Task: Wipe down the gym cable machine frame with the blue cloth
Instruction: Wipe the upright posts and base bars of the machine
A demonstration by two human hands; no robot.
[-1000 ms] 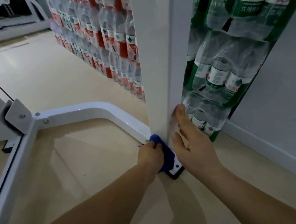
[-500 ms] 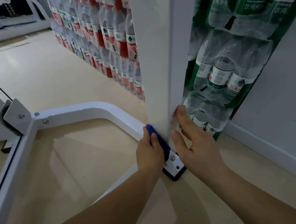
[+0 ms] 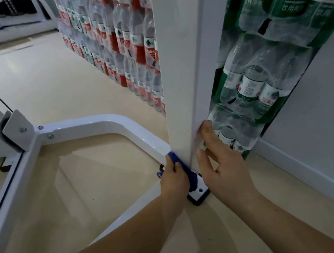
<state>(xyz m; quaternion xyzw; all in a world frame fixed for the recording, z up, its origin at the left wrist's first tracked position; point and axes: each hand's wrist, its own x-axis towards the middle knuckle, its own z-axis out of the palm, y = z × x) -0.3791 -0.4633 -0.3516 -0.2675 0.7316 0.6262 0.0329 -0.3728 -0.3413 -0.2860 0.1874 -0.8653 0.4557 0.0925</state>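
A white upright post (image 3: 176, 64) of the cable machine frame rises from a bolted foot plate (image 3: 199, 194) on the floor. My left hand (image 3: 175, 178) holds the blue cloth (image 3: 184, 169) pressed against the post's left face, just above the foot plate. My right hand (image 3: 221, 161) rests on the post's right edge with straight fingers, its thumb near the corner. Most of the cloth is hidden behind my left hand.
A curved white base tube (image 3: 100, 123) runs left from the post to a bolted bracket (image 3: 18, 129). Shrink-wrapped packs of red-label water bottles (image 3: 119, 42) stand behind; green-label packs (image 3: 259, 52) lean on the grey wall (image 3: 321, 103) at right. The floor is beige.
My left hand has slid the blue cloth upward along the post from the foot plate. My right hand stayed against the post's right edge.
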